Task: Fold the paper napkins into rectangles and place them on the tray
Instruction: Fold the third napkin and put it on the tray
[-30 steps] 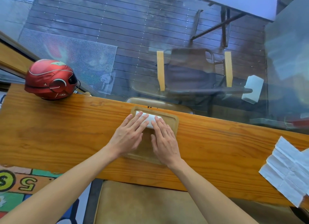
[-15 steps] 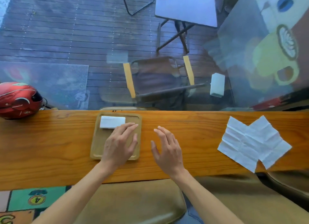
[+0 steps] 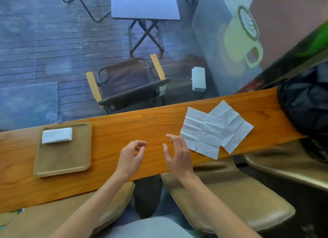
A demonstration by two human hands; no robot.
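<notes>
A folded white napkin (image 3: pixel 57 135) lies as a rectangle at the far end of the tan tray (image 3: pixel 62 164) on the left of the wooden counter. Two unfolded white napkins (image 3: pixel 215 129) lie flat and overlapping on the counter to the right. My left hand (image 3: pixel 131 155) hovers over the counter's middle, fingers loosely curled, holding nothing. My right hand (image 3: pixel 177 153) is beside it with fingers spread, its fingertips just left of the nearest unfolded napkin's edge, not touching it.
The wooden counter (image 3: pixel 142 129) runs against a glass pane; a chair and a table show beyond it. A black bag (image 3: pixel 305 104) sits at the counter's right end. Padded stools (image 3: pixel 230 193) stand below the near edge.
Both hands have left the tray and moved right along the counter toward the unfolded napkins. The folded napkin stays on the tray. The view has swung right.
</notes>
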